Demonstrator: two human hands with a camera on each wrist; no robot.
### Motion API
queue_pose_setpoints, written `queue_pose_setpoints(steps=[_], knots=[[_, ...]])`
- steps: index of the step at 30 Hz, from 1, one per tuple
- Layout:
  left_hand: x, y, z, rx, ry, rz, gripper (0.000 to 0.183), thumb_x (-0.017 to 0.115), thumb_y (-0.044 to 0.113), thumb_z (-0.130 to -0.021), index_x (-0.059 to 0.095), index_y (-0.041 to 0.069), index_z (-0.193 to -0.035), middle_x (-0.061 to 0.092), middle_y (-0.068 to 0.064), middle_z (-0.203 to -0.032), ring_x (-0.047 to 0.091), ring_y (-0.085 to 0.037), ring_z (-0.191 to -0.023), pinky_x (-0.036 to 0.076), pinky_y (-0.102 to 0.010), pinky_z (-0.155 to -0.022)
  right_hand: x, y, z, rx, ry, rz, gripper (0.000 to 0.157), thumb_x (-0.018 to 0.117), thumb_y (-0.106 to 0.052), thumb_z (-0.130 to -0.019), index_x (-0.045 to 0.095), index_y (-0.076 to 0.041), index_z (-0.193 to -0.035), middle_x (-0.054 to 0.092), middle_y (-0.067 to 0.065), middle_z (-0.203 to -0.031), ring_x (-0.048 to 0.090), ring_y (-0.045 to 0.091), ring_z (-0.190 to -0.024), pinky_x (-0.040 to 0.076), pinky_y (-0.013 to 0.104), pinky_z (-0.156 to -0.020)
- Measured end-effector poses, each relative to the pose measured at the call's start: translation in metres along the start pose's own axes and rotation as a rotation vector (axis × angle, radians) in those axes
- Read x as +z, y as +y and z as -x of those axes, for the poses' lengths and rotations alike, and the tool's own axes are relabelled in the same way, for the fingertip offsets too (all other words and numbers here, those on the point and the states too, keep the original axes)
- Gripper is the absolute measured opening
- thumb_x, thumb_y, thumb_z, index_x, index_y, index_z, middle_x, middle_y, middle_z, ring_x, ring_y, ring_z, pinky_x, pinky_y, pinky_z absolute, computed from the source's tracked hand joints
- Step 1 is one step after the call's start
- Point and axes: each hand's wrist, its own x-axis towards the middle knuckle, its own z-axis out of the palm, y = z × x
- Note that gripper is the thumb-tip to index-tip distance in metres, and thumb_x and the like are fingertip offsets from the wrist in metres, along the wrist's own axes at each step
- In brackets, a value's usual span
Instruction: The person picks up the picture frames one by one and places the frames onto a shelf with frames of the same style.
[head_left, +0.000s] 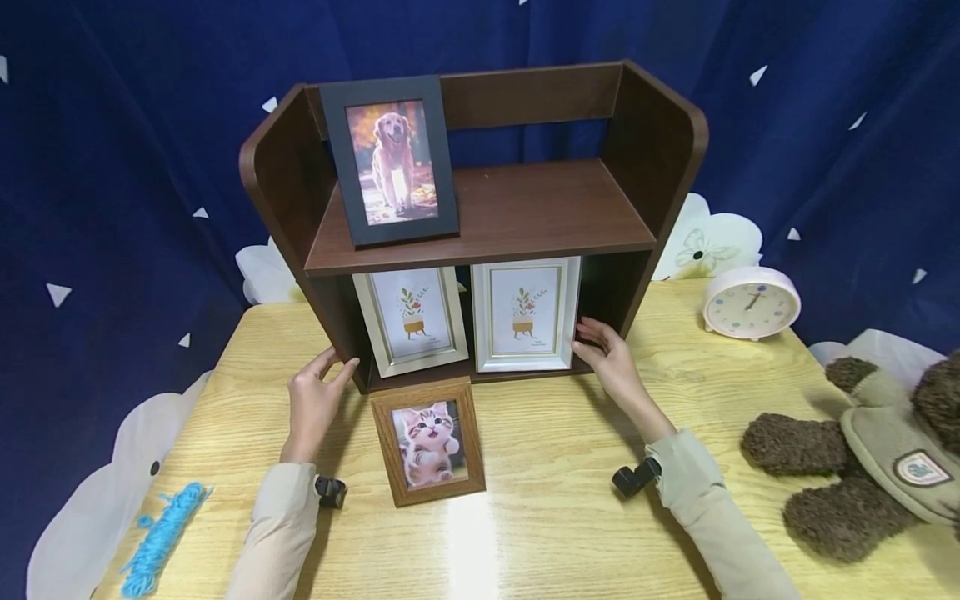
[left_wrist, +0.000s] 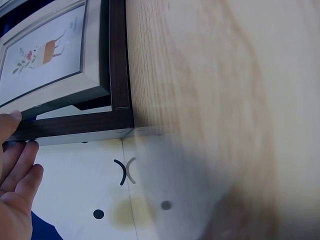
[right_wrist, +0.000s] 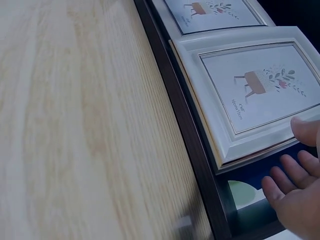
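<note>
A dark brown two-tier shelf [head_left: 555,200] stands on the table. My left hand [head_left: 315,404] holds the front edge of its left side panel, thumb on the inner side and fingers [left_wrist: 31,180] outside. In the lower tier lean a cream photo frame [head_left: 458,321] at left and a white photo frame [head_left: 480,333] at right, both with a potted-plant print. My right hand [head_left: 615,367] is at the white frame's right edge. Its thumb [right_wrist: 305,131] overlaps the frame's border; the other fingers are loosely bent beside it, not wrapped round it.
A black frame with a dog picture [head_left: 393,167] stands on the upper tier. Before the shelf lies a wooden frame with a kitten picture [head_left: 431,446]. Blue cord [head_left: 163,537] lies at left; a pink clock [head_left: 752,304] and a brown teddy bear [head_left: 847,512] are at right.
</note>
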Motion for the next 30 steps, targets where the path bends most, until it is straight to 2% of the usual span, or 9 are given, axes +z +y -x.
queue_pose_setpoints(steps=[6, 8, 10, 13, 15, 17, 21, 26, 30], knots=[[0.0, -0.002, 0.002, -0.002, -0.005, 0.013, 0.027, 0.075, 0.003, -0.079, 0.068, -0.008, -0.104, 0.069, -0.025, -0.095, 0.067, -0.036, -0.095, 0.052, -0.037, -0.087, -0.002, -0.001, 0.007, -0.022, -0.015, 0.044, 0.049, 0.058, 0.002, -0.092, 0.039, 0.012, -0.136, 0.047, 0.031, -0.134, 0.046, 0.039, -0.123, 0.042, 0.004, -0.087], [0.0, -0.002, 0.002, -0.005, -0.005, 0.019, 0.027, 0.075, 0.002, -0.08, 0.068, -0.008, -0.104, 0.069, -0.026, -0.095, 0.067, -0.036, -0.095, 0.052, -0.035, -0.087, -0.003, -0.001, 0.009, -0.022, -0.023, 0.058, 0.049, 0.058, 0.0, -0.092, 0.04, 0.011, -0.136, 0.047, 0.03, -0.134, 0.046, 0.039, -0.123, 0.042, 0.004, -0.086], [0.0, -0.002, 0.003, -0.012, -0.008, 0.016, 0.027, 0.075, 0.003, -0.08, 0.068, -0.007, -0.104, 0.07, -0.025, -0.095, 0.067, -0.035, -0.096, 0.052, -0.025, -0.088, -0.005, -0.001, 0.011, -0.018, -0.027, 0.069, 0.048, 0.058, 0.0, -0.092, 0.04, 0.01, -0.136, 0.048, 0.029, -0.134, 0.047, 0.038, -0.123, 0.042, 0.004, -0.086], [0.0, -0.001, 0.003, -0.026, -0.013, 0.025, 0.027, 0.075, 0.003, -0.08, 0.068, -0.007, -0.104, 0.07, -0.023, -0.096, 0.067, -0.036, -0.096, 0.051, -0.024, -0.089, -0.007, -0.002, 0.014, -0.006, -0.03, 0.08, 0.047, 0.058, -0.003, -0.093, 0.041, 0.009, -0.136, 0.049, 0.028, -0.134, 0.048, 0.037, -0.122, 0.042, 0.005, -0.086], [0.0, -0.001, 0.003, -0.033, -0.016, 0.029, 0.027, 0.074, 0.004, -0.081, 0.068, -0.007, -0.105, 0.07, -0.023, -0.096, 0.067, -0.036, -0.096, 0.051, -0.025, -0.09, -0.009, -0.003, 0.017, -0.003, -0.028, 0.091, 0.046, 0.058, -0.004, -0.093, 0.043, 0.008, -0.135, 0.051, 0.027, -0.132, 0.051, 0.032, -0.118, 0.042, 0.005, -0.086], [0.0, -0.001, 0.002, -0.037, -0.015, 0.04, 0.027, 0.074, 0.003, -0.08, 0.068, -0.008, -0.105, 0.07, -0.024, -0.096, 0.067, -0.037, -0.097, 0.051, -0.034, -0.089, -0.012, -0.003, 0.019, -0.006, -0.024, 0.103, 0.045, 0.058, -0.007, -0.094, 0.044, 0.007, -0.135, 0.053, 0.026, -0.13, 0.055, 0.021, -0.113, 0.043, 0.005, -0.086], [0.001, -0.001, 0.002, -0.035, -0.015, 0.04, 0.027, 0.074, 0.004, -0.081, 0.068, -0.007, -0.105, 0.07, -0.024, -0.096, 0.066, -0.037, -0.097, 0.051, -0.035, -0.089, -0.017, -0.003, 0.022, -0.025, -0.013, 0.126, 0.043, 0.06, -0.01, -0.094, 0.048, 0.005, -0.133, 0.058, 0.026, -0.124, 0.056, 0.0, -0.1, 0.043, 0.006, -0.084], [0.0, -0.001, 0.001, -0.032, -0.014, 0.04, 0.027, 0.074, 0.004, -0.081, 0.068, -0.007, -0.105, 0.07, -0.024, -0.096, 0.066, -0.037, -0.097, 0.051, -0.036, -0.089, -0.023, -0.004, 0.024, -0.038, 0.011, 0.148, 0.04, 0.061, -0.012, -0.094, 0.052, 0.004, -0.129, 0.061, 0.026, -0.118, 0.055, -0.008, -0.093, 0.043, 0.006, -0.083], [0.0, 0.0, 0.001, -0.039, -0.017, 0.042, 0.027, 0.074, 0.004, -0.081, 0.068, -0.007, -0.105, 0.07, -0.024, -0.097, 0.066, -0.037, -0.097, 0.051, -0.035, -0.089, -0.027, -0.002, 0.025, -0.037, 0.031, 0.154, 0.035, 0.06, -0.011, -0.094, 0.055, 0.006, -0.125, 0.061, 0.027, -0.116, 0.057, -0.005, -0.092, 0.046, 0.006, -0.083]])
